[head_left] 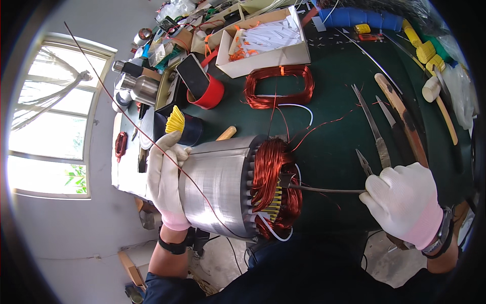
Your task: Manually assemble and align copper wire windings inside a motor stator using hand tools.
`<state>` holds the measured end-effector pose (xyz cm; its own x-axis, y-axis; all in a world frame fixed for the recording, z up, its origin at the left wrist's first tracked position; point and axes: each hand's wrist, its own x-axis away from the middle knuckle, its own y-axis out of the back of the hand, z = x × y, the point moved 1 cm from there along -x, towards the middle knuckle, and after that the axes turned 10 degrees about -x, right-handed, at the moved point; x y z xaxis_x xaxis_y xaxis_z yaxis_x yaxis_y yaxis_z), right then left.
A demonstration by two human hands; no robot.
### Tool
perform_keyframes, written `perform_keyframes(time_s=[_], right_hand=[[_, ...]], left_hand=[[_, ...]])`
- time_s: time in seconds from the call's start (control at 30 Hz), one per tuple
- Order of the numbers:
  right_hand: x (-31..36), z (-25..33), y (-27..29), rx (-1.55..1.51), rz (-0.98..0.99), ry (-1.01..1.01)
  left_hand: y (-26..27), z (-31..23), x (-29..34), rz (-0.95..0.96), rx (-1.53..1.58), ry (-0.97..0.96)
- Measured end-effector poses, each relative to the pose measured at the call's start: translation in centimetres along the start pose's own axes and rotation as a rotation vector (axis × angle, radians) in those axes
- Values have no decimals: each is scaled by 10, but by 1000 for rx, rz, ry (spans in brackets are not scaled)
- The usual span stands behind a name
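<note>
A metal motor stator (215, 175) lies on its side on the green work surface, copper windings (271, 169) bulging from its right end. My left hand (169, 180), in a white glove, grips the stator's left end, with fingers over the rim. My right hand (405, 202), gloved too, is closed in a fist around a thin metal rod tool (329, 191). The flat tip of that tool meets the windings beside the yellow slot liners (273, 206). White sleeving (276, 233) loops off the winding end. What the tip touches inside is hidden.
Behind the stator lies a copper coil (278, 87). A box of white strips (266, 40), a red holder with a phone (207, 93) and a blue cup (190, 129) stand farther back. Long tweezers (372, 124), pliers (363, 161) and a wooden stick (400, 114) lie at right.
</note>
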<state>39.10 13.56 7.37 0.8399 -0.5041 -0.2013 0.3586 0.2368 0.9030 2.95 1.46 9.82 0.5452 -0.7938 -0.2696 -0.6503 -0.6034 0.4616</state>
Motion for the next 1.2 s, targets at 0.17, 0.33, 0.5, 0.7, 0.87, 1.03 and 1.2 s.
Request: perform_keyframes(time_s=[0.17,0.33,0.5,0.7,0.87,1.03,1.2], right_hand=[[6,-3,-19,58,-54,15],[3,8,-17,63,37,-72],[-10,-4,-12,-28,38,42],[-30,4,-24,-32,24,93],[-34,-3,-22,-29,41,118],[-33,-7,-24,-138,-23,101],[-42,14,-24,-148,12,-249]], left_hand=[[-1,2,1,21,45,-5],[-1,0,0,16,26,-2],[3,1,2,19,38,-40],[-2,-3,3,19,-6,-12],[4,0,8,8,23,-7],[0,29,34,-130,284,-73],[0,138,90,102,162,48]])
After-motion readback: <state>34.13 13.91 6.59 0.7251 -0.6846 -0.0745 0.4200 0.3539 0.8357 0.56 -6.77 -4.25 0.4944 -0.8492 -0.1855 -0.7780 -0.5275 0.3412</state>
